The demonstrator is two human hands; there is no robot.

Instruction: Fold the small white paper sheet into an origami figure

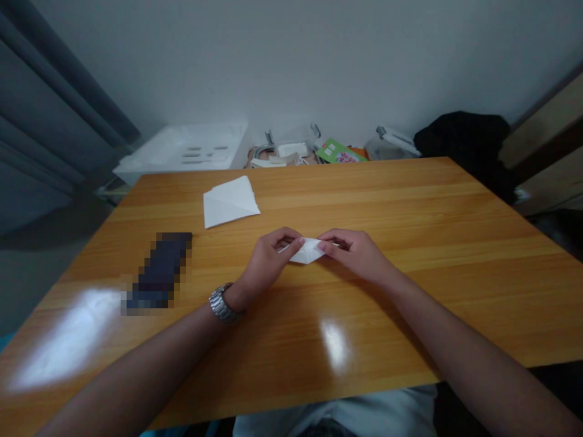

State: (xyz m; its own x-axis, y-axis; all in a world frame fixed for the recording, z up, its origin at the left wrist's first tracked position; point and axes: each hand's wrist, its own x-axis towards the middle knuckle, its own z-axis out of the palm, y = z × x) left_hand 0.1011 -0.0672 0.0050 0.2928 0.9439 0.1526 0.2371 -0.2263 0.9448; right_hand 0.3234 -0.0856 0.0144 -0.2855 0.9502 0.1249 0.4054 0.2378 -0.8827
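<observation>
A small folded piece of white paper is held just over the wooden table, between my two hands. My left hand, with a metal watch on its wrist, pinches the paper's left end between thumb and fingers. At the right end, my right hand grips it the same way, thumb on top. The fingertips behind the paper are partly hidden. Farther back and to the left lie several sheets of white paper, creased and loosely stacked.
A blurred dark flat object rests on the table's left side. Beyond the far edge stand a white plastic tray, a green booklet, a clear container and a black cloth-like heap. A grey curtain hangs at left.
</observation>
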